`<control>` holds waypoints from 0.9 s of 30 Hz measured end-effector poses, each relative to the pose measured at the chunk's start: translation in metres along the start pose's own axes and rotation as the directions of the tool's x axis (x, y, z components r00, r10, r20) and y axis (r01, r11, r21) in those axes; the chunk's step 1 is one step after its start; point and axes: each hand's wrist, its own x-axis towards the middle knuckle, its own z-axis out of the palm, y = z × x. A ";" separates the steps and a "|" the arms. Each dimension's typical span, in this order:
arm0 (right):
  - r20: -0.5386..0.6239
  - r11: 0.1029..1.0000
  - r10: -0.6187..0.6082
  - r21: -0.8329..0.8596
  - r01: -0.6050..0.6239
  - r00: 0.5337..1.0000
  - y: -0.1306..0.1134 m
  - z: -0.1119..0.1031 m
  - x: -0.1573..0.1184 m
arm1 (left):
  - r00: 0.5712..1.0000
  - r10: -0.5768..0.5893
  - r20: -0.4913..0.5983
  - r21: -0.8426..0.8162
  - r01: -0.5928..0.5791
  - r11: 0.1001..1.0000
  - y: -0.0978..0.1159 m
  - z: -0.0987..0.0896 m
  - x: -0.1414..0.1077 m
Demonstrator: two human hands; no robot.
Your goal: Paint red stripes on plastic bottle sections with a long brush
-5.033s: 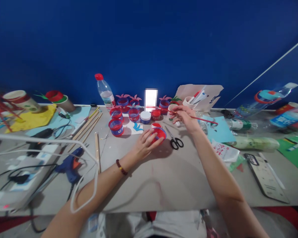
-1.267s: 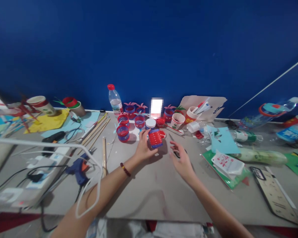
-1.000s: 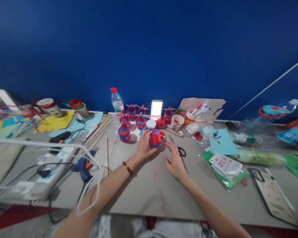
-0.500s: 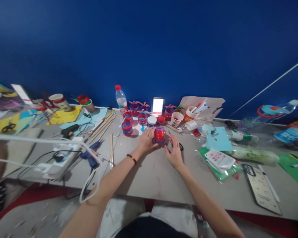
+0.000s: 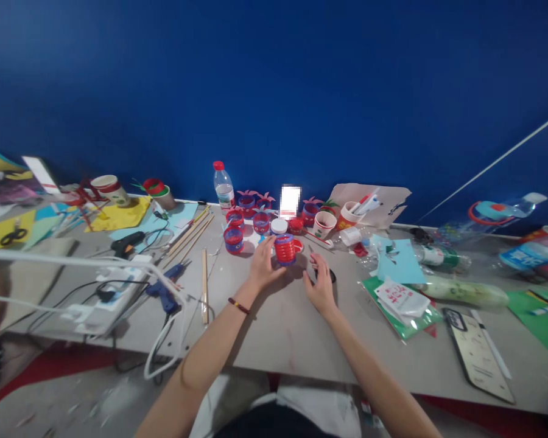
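Observation:
A small red ribbed cup (image 5: 285, 250) with purple bands at top and bottom is at the centre of the table. Around its left side are the fingers of my left hand (image 5: 263, 266), which holds it. To the cup's right, my right hand (image 5: 320, 283) has its fingers apart, with nothing in them. Beside that hand lies a black round object (image 5: 332, 276), partly hidden. Behind the cup are a white-lidded jar (image 5: 279, 227) and several red and purple cups (image 5: 234, 239).
A blue glue gun (image 5: 164, 293), a white power strip (image 5: 114, 298) and wooden sticks (image 5: 205, 286) lie left. Looping white cables hang at the near left. A clear bottle (image 5: 223, 188) stands behind. Right are blue paper (image 5: 399, 261), plastic bottles and a phone (image 5: 477, 356). Part of another person shows at far left.
My left hand and the red cup have shifted slightly left, away from my right hand. A red round piece now shows behind the cup.

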 end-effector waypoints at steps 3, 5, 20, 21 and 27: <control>0.010 1.000 0.003 0.005 -0.003 1.000 -0.004 -0.001 0.002 | 1.000 0.006 -0.022 -0.057 -0.008 0.998 0.007 -0.008 0.004; 0.032 1.000 0.009 0.017 -0.010 0.999 -0.005 -0.001 0.002 | 1.000 0.014 -0.025 -0.071 -0.016 0.997 0.011 -0.009 0.006; 0.127 0.992 0.039 0.112 -0.054 0.991 -0.021 -0.011 -0.006 | 0.984 -0.168 0.052 -0.131 0.173 0.976 0.020 -0.003 0.008; 0.127 0.991 0.049 0.116 -0.064 0.991 -0.018 -0.011 -0.006 | 0.984 -0.171 0.053 -0.134 0.176 0.975 0.020 -0.003 0.008; 0.140 0.983 0.117 0.126 -0.135 0.983 0.001 -0.004 -0.008 | 0.980 -0.194 0.047 -0.139 0.198 0.970 0.018 -0.002 0.005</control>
